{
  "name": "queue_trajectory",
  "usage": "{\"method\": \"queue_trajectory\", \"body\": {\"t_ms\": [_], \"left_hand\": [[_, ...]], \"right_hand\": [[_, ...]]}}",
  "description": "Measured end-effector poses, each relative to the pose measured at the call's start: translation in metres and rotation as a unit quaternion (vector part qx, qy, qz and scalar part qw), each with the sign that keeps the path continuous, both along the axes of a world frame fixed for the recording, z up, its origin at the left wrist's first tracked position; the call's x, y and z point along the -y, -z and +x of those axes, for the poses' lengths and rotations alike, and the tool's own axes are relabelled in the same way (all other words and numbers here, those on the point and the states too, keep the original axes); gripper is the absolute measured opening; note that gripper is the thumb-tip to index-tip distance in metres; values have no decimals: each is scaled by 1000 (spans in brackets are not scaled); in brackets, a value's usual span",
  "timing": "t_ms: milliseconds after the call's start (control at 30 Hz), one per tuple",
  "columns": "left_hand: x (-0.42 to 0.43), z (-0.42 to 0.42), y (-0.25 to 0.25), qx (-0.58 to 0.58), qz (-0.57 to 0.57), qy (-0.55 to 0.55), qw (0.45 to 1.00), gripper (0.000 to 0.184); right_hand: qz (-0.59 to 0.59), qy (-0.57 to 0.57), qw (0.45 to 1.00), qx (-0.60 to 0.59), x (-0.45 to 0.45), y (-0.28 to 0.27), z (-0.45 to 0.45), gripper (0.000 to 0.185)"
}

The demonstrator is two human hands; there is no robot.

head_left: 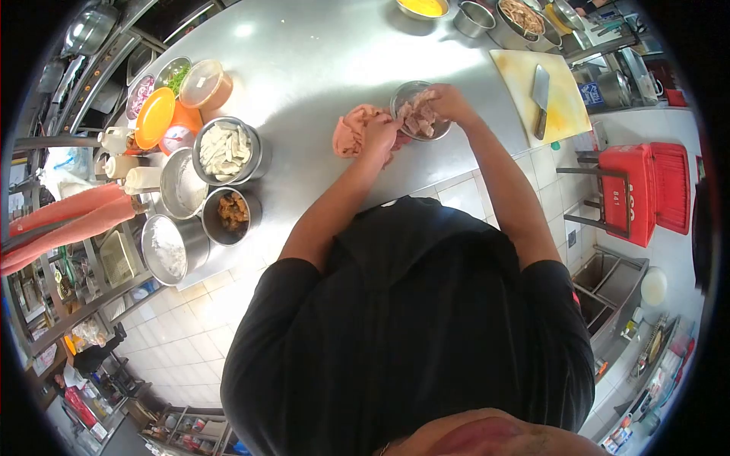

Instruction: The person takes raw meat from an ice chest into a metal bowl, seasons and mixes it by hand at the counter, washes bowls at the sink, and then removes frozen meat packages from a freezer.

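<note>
Black shirt fills the lower middle, its wearer's bare forearms stretched over a steel worktable. Close by each other but apart, both hands work at a small metal bowl near the table's front edge. Closed on raw meat pieces, the right hand is at the bowl's far right side; the meat lies in the bowl. The left hand rests over a pink cloth, fingertips at the bowl's left rim; whether it grips anything I cannot tell. Rightward, a cleaver lies on a yellowed cutting board. Well to the left stand pale strips, brown chunks and white powder in metal pots.
</note>
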State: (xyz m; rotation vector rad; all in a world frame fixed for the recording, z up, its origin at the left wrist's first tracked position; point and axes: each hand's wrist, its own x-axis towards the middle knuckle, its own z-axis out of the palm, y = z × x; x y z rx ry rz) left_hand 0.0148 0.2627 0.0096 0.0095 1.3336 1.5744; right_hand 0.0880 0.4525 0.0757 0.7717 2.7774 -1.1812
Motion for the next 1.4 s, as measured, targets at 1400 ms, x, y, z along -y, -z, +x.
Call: {"method": "queue_trajectory", "body": {"t_ms": [1400], "left_hand": [[-321,328,-72,23,87,213,973,9]], "right_hand": [[-214,593,674,-385,-122,-55,587,25]]}}
